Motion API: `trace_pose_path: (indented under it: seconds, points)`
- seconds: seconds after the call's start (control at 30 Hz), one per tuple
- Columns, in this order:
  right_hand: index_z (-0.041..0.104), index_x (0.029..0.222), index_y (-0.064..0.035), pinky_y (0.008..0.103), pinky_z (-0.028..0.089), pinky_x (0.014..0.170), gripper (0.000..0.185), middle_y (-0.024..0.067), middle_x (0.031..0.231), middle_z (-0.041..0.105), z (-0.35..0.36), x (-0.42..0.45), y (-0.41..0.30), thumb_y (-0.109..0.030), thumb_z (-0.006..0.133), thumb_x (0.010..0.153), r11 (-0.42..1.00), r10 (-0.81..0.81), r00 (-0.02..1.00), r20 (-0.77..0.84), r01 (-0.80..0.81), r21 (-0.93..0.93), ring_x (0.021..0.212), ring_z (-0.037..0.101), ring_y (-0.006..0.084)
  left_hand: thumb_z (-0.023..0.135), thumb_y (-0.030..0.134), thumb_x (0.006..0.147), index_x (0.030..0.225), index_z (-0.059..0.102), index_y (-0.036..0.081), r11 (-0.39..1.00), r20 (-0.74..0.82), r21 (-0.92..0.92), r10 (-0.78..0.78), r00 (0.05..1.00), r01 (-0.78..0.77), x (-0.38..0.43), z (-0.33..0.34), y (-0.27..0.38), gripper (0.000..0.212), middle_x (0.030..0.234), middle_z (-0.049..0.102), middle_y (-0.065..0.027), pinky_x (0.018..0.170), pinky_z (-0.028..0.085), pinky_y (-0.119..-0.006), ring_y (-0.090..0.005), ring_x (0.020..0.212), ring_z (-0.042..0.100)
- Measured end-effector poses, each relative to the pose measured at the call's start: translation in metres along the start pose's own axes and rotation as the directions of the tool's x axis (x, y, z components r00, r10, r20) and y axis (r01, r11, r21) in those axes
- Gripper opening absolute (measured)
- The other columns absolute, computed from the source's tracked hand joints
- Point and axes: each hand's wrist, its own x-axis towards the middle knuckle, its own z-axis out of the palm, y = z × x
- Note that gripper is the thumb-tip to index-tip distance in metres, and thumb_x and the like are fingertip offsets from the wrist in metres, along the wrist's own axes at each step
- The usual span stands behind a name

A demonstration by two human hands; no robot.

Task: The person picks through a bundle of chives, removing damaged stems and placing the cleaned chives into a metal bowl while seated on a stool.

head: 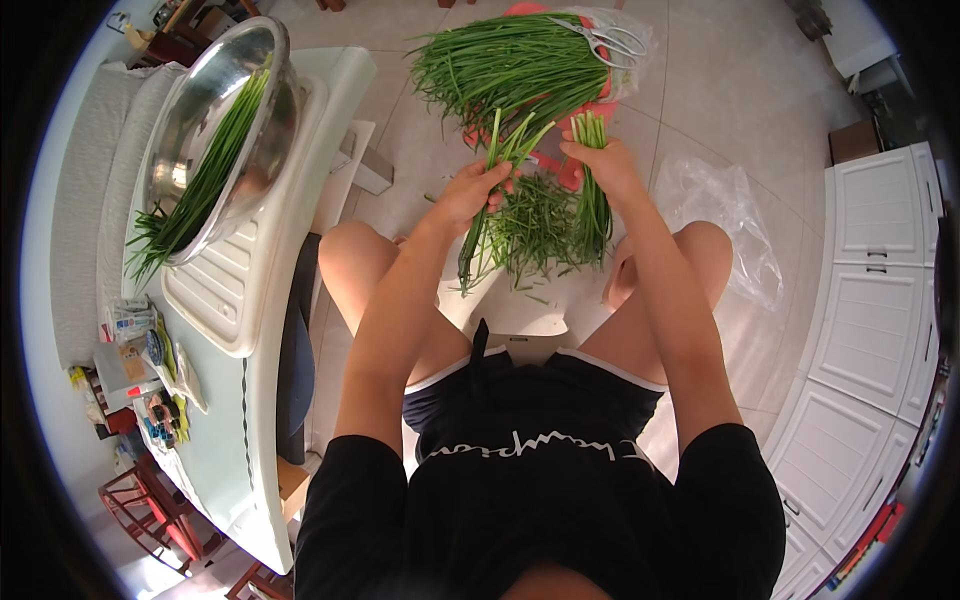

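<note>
A few loose stalks of garlic chives (517,139) are held in my left hand (476,196), their pale ends fanning upward. My right hand (606,166) grips a thicker, tidier bunch of chives (592,214) with its pale cut ends at the top and its green leaves hanging down. Below and between the hands lies a heap of short chive scraps (536,225). Beyond them a large pile of chives (517,71) rests on a red support and clear plastic, mostly hidden beneath it. Metal scissors (604,43) lie on the pile's right end, their blades slightly apart.
At the left, a steel bowl (199,97) holding long chives (225,165) stands tilted in view on a cream drainer tray (217,300) on the table (225,465). A clear plastic bag (724,225) lies on the tiled floor to the right. White cabinets (862,322) line the right side.
</note>
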Motion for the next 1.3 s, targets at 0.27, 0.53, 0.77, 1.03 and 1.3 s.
trace_pose_path:
  seconds: [0.27, 0.53, 0.77, 1.03, 1.3]
  points:
    - [0.059, 0.084, -0.0022, 0.0244, 0.037, 0.048, 0.018, 0.0030, 0.070, 0.058, 0.020, -0.002, 0.005, -0.016, 0.065, 0.074, 0.974, 0.031, 0.999, 0.011, -0.033, 0.226, 0.053, 0.048, 0.0106, 0.051, 0.028, 0.088, 0.101, 0.055, 0.004, 0.999, 0.098, 0.007, -0.035, 0.995, 0.035, -0.003, 0.014, 0.003, 0.028, 0.078, 0.053, -0.0010, 0.050, 0.036, -0.020, -0.0071, 0.057, 0.044]
    - [0.055, 0.092, -0.0043, 0.0274, 0.045, 0.050, 0.018, 0.0075, 0.080, 0.061, 0.012, 0.000, 0.003, -0.019, 0.056, 0.082, 0.968, 0.039, 0.999, -0.007, -0.036, 0.248, 0.060, 0.052, 0.0121, 0.045, 0.030, 0.091, 0.105, 0.055, 0.003, 0.998, 0.074, -0.043, -0.039, 0.997, 0.042, 0.007, 0.014, -0.005, 0.032, 0.093, 0.059, -0.0069, 0.074, 0.047, -0.027, -0.0156, 0.087, 0.057]
    - [0.057, 0.084, -0.0031, 0.0259, 0.040, 0.052, 0.018, 0.0028, 0.068, 0.057, 0.019, 0.007, 0.014, -0.020, 0.059, 0.079, 0.992, -0.047, 0.998, -0.050, 0.053, 0.117, 0.058, 0.050, 0.0112, 0.047, 0.025, 0.090, 0.104, 0.056, 0.002, 0.980, -0.002, 0.153, 0.131, 0.991, -0.129, 0.017, 0.013, -0.017, 0.028, 0.094, 0.060, -0.0071, 0.078, 0.044, -0.026, -0.0128, 0.088, 0.056]
    - [0.059, 0.082, -0.0032, 0.0243, 0.040, 0.051, 0.016, 0.0016, 0.068, 0.056, 0.026, 0.005, 0.013, -0.018, 0.063, 0.076, 0.972, -0.009, 0.999, -0.039, 0.018, 0.236, 0.057, 0.049, 0.0106, 0.046, 0.025, 0.091, 0.107, 0.056, 0.001, 0.960, 0.154, 0.168, 0.200, 0.968, -0.225, 0.012, 0.024, -0.019, 0.030, 0.093, 0.060, -0.0071, 0.079, 0.042, -0.026, -0.0129, 0.086, 0.056]
    - [0.059, 0.085, -0.0012, 0.0241, 0.040, 0.051, 0.017, 0.0034, 0.074, 0.058, 0.021, 0.001, 0.012, -0.016, 0.062, 0.076, 0.995, -0.028, 0.998, 0.064, 0.022, 0.097, 0.058, 0.050, 0.0109, 0.035, 0.033, 0.094, 0.111, 0.053, 0.001, 0.955, 0.004, 0.106, 0.279, 0.960, -0.278, 0.010, 0.022, -0.002, 0.040, 0.101, 0.058, -0.0075, 0.085, 0.038, -0.029, -0.0159, 0.095, 0.051]
